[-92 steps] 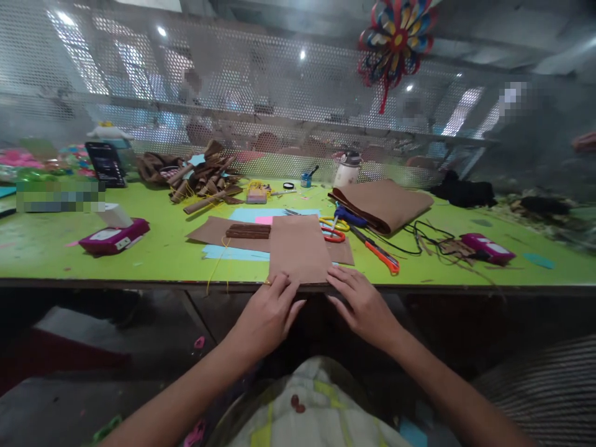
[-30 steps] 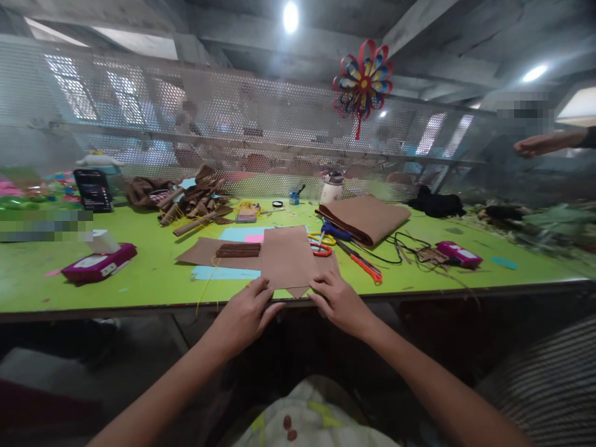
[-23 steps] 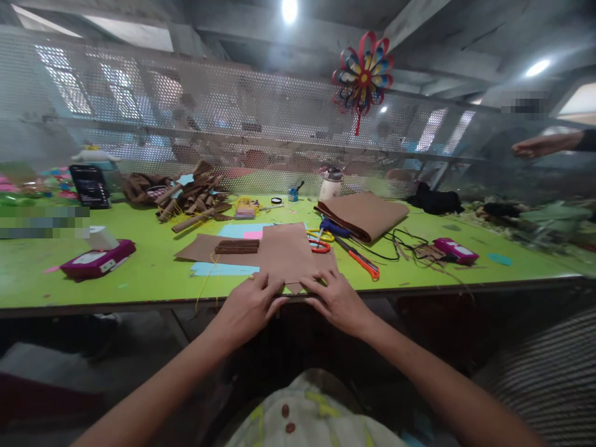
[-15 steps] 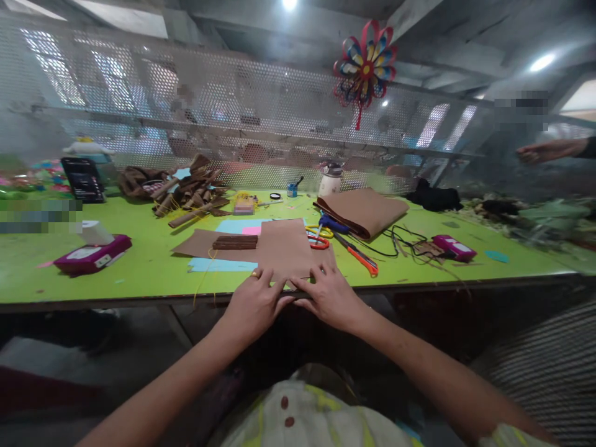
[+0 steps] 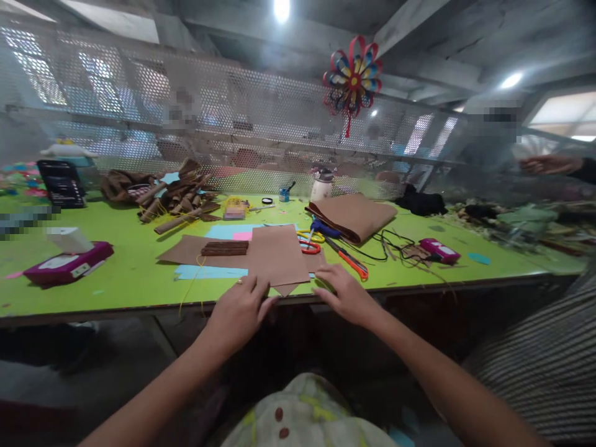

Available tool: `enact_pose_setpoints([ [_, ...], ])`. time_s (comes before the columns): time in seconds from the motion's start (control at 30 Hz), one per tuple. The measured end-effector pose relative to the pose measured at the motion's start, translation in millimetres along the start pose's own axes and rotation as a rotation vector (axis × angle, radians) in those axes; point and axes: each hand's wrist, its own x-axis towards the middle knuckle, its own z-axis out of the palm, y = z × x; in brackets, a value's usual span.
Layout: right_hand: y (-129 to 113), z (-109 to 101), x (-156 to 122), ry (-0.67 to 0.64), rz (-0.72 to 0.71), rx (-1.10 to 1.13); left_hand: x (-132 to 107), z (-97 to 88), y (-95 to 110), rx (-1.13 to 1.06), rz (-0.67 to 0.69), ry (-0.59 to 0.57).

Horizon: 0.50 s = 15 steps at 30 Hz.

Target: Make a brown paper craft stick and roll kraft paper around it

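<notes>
A brown paper sheet (image 5: pixel 277 254) lies flat near the table's front edge, one pointed corner of brown paper showing under its lower side. My left hand (image 5: pixel 242 309) is at its lower left corner, open, fingertips touching or just over the paper. To the right of the sheet my right hand (image 5: pixel 348 297) is open, fingers spread low over the table edge, holding nothing. Left of the sheet, a bundle of thin brown strips (image 5: pixel 225 248) rests on another brown paper piece (image 5: pixel 179 250), with light blue paper (image 5: pixel 212 272) beneath.
Scissors (image 5: pixel 310 247) with an orange and yellow handle and an orange cutter (image 5: pixel 354 266) lie right of the sheet. Behind are folded brown paper (image 5: pixel 358 214), a bottle (image 5: pixel 322 186) and rolled brown pieces (image 5: pixel 181 195). Purple boxes (image 5: pixel 69 264) flank the workspace. Another person's hand (image 5: pixel 552 164) is at far right.
My hands have moved apart from their near-touching position at the paper's lower edge. The right hand has shifted right, exposing that edge and the pointed corner. The view has shifted slightly.
</notes>
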Motion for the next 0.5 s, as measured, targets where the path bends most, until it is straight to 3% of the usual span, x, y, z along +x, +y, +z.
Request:
enact_pose_setpoints([
  [0.1,39.8,-14.9,12.8,0.09,0.085,-0.076,17.9,-7.5,-14.1,-0.035,0.005,-0.105],
  [0.17,67.8,-20.0,23.0,0.022,0.186,-0.212,31.6,-12.0,-23.6,-0.061,0.019,-0.179],
  [0.23,88.4,-18.7,31.6,-0.136,0.299,-0.334,42.9,-14.1,-31.0,-0.079,-0.001,-0.233],
  [0.33,101.6,-11.5,37.0,-0.279,0.409,-0.377,50.6,-10.9,-36.6,-0.105,-0.057,-0.257],
  [0.5,102.6,-15.9,23.4,-0.227,0.429,-0.319,43.0,0.1,-35.1,-0.145,-0.101,-0.194],
])
